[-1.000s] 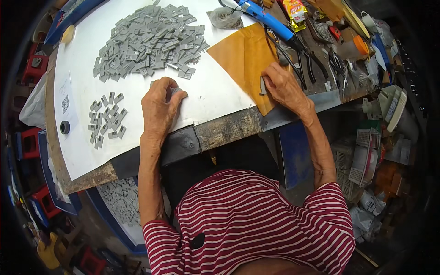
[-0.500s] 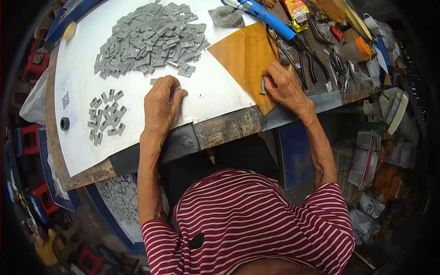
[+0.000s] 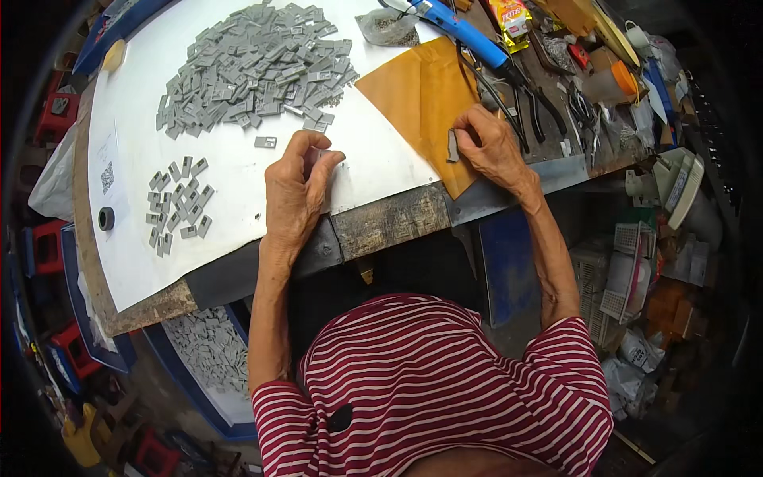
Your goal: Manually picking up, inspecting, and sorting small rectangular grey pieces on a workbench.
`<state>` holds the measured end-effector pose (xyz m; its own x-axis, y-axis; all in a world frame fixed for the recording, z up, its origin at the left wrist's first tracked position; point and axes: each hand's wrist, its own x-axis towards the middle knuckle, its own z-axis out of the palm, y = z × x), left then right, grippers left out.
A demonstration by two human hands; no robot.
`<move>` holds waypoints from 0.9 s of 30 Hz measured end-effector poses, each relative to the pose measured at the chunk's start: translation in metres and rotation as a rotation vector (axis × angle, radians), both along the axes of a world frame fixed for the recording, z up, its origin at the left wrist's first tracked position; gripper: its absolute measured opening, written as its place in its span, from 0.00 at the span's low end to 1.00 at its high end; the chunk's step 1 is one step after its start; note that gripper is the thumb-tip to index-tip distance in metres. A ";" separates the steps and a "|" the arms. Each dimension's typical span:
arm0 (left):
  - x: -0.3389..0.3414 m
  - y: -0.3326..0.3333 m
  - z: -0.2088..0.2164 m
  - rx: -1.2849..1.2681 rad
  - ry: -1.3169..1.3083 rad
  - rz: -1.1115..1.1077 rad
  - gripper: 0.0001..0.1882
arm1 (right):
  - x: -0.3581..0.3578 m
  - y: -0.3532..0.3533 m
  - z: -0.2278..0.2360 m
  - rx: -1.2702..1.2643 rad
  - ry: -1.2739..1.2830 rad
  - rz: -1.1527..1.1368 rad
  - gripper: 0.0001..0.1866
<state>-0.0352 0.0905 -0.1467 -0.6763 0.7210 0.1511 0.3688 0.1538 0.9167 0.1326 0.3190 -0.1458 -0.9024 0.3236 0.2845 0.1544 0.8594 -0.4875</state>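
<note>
My right hand (image 3: 491, 153) pinches a small grey rectangular piece (image 3: 453, 145) upright over the brown paper sheet (image 3: 397, 91). My left hand (image 3: 298, 187) hovers over the white sheet near the table's front edge, fingers curled and thumb close to the index finger. Whatever lies between those fingertips, if anything, is too small or hidden to name. One grey piece (image 3: 265, 142) lies alone just left of that hand. Beyond it rises a large heap of similar grey pieces (image 3: 258, 67). A smaller loose group of grey pieces (image 3: 191, 203) is spread at the left.
A blue-handled tool (image 3: 465, 32) with a cable lies at the back right, near black-handled pliers (image 3: 548, 111) and a bag of small parts (image 3: 388, 28). A dark tape roll (image 3: 106, 218) sits at the left. Below the table stands a blue tray (image 3: 238, 429) of grey pieces.
My left hand has moved right, uncovering the lone grey piece beside it. My right hand stays in nearly the same place with its grey piece. The view has shifted slightly.
</note>
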 end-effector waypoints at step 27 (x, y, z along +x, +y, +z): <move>-0.007 -0.008 0.001 0.200 -0.772 -0.257 0.16 | -0.029 -0.058 0.026 -1.482 0.030 -0.070 0.06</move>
<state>-0.0424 0.0825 -0.1455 -0.4607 0.8755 -0.1459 -0.3724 -0.0415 0.9271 0.1038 0.2614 -0.1194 -0.8730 0.3704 -0.3173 0.1475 -0.4195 -0.8957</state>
